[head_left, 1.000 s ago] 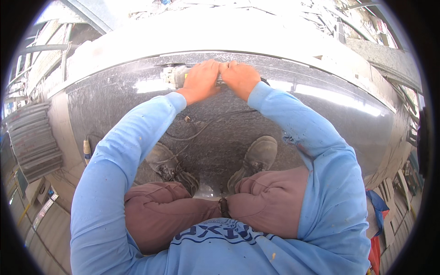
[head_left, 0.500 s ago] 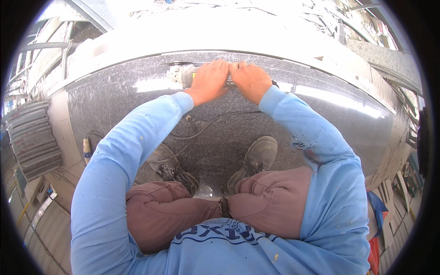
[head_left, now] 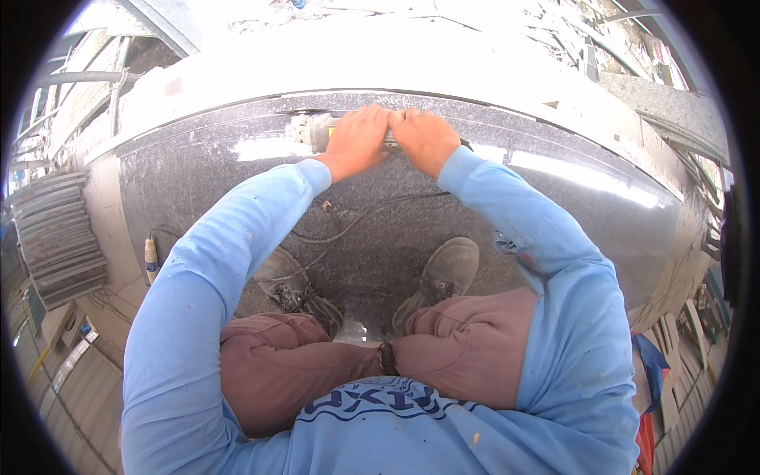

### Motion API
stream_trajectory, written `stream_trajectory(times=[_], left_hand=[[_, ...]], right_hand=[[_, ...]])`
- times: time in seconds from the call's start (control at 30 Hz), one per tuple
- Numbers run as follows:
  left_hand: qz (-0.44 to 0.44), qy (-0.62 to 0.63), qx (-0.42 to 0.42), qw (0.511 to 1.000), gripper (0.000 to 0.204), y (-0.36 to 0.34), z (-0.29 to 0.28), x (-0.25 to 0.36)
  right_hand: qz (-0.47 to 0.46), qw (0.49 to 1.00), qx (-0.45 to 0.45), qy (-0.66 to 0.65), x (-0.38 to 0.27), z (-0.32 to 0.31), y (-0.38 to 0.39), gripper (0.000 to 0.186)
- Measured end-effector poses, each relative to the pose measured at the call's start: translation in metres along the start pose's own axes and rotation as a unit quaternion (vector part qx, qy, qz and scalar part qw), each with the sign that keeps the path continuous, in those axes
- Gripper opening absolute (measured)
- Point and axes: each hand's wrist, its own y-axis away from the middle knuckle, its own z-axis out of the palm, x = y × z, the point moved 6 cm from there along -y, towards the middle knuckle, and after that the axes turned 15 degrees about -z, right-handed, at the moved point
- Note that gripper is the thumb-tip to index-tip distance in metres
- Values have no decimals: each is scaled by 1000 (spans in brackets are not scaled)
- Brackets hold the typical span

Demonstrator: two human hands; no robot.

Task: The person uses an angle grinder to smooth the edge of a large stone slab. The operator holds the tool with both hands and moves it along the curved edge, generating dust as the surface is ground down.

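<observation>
Both my hands are closed round an angle grinder (head_left: 318,131) with a pale metal head and a dark body, near the far edge of a dark polished stone slab (head_left: 380,214). My left hand (head_left: 360,141) wraps the body just behind the head. Against it, my right hand (head_left: 427,141) grips the rear part. The thin disc (head_left: 305,111) at the head's far side lies along a pale line near the slab's edge. My fingers hide most of the tool's body. A dark cord (head_left: 348,226) trails over the slab from the right hand's side.
My shoes (head_left: 450,265) stand on the slab. A cable connector (head_left: 150,257) lies at the left edge. Stacked grey strips (head_left: 57,237) sit farther left. Beyond the far edge is an overexposed white area, with metal beams (head_left: 665,107) at the far right.
The grinder and both hands have slid slightly left along the slab's far edge. My grip looks the same, and my feet have not moved.
</observation>
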Motion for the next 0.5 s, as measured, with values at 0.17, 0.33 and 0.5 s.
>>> stream_trajectory(times=[0.17,0.33,0.5], left_hand=[[18,25,12,999,55,0,-4,15],[22,27,9,999,54,-2,0,19],[8,21,1,1000,54,-3,4,9]], right_hand=[[-9,1000,-12,-5,3,-9,14,29],[12,1000,-16,8,6,-10,19,29],[-6,1000,-16,14,4,2,9,31]])
